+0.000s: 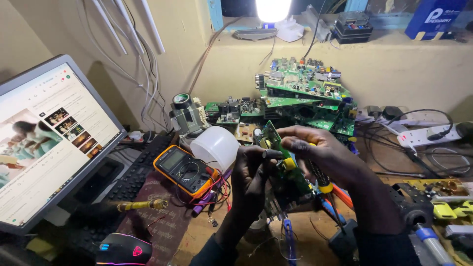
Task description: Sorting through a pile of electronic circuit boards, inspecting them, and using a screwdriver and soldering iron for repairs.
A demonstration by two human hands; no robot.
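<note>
My left hand (250, 181) grips a small green circuit board (282, 158) from below and holds it tilted up in front of me. My right hand (322, 152) curls over the top of the board and holds a soldering iron (321, 178) with a yellow band, its tip pointing toward the board. A white plastic bulb dome (215, 146) lies just left of the hands. An orange multimeter (184, 169) with red and black leads rests on the bench beside the dome.
A lit monitor (44, 143) and a dark keyboard (130, 177) stand at left, a mouse (124, 249) near the front edge. Stacked green circuit boards (305, 88) sit behind. A white power strip (428, 135), cables and tools lie at right. A lamp (272, 10) glows above.
</note>
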